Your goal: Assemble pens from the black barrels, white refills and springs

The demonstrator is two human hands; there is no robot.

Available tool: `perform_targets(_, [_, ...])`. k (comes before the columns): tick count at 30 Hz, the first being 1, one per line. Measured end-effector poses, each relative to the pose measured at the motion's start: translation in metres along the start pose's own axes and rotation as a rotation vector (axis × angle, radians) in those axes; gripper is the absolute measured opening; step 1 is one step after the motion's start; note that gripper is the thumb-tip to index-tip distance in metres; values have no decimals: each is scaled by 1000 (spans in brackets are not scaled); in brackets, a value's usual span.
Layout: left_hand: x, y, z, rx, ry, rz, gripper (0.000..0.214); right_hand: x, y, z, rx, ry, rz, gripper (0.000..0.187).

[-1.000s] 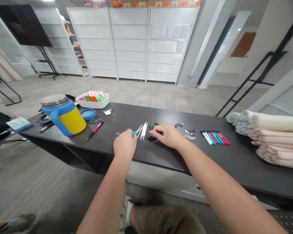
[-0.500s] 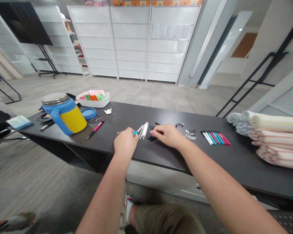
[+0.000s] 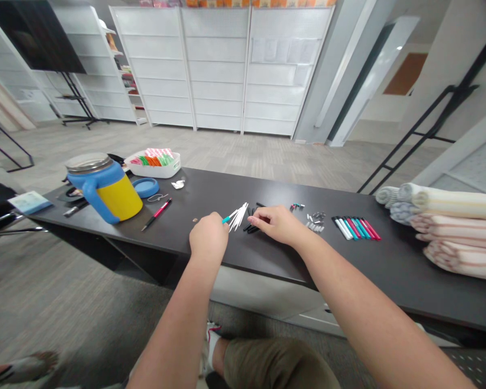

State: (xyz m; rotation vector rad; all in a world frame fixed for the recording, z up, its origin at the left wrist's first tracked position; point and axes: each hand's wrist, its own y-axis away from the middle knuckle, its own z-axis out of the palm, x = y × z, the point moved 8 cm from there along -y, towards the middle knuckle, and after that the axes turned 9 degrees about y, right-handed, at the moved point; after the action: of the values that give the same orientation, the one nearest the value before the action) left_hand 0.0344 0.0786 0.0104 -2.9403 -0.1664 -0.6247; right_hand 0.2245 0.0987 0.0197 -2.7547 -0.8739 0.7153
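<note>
My left hand (image 3: 208, 239) is closed round a teal pen barrel (image 3: 225, 220), whose tip points at a fanned pile of thin white pen refills (image 3: 238, 217). Across the pile, my right hand (image 3: 277, 224) rests on the table with thumb and fingers curled together; anything pinched there is too small to make out. Black pen parts (image 3: 251, 227) lie under and beside its fingertips, partly hidden. Past the right hand sit tiny coloured pieces (image 3: 297, 207), small metal pieces (image 3: 316, 216) and a row of white, teal and red pen barrels (image 3: 357, 228).
On the dark table (image 3: 210, 189) a red and black pen (image 3: 156, 214) lies left, near a blue and yellow mug (image 3: 119, 200), a blue lid (image 3: 146, 187) and a white basket (image 3: 166, 168) of colourful packets. Rolled striped cloths (image 3: 461, 232) are stacked at right.
My left hand has turned slightly, and the teal barrel's end now sits closer to the white refills. My right hand stays nearly where it was. The view has shifted a little.
</note>
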Motion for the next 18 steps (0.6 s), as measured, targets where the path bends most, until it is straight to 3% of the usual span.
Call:
perform_targets(4, [-10, -4, 2, -16, 135, -34, 21, -1, 0, -1, 3, -13, -3, 39])
perform_targets(9, [-15, -4, -9, 108, 468, 23, 23, 0, 0, -10, 77, -40, 31, 32])
perform_targets(14, [6, 7, -8, 34, 844, 164, 32, 8, 0, -15, 155, -135, 93, 29])
perform_targets(18, [28, 18, 3, -26, 896, 260, 32, 12, 1, -11, 127, -393, 130, 39])
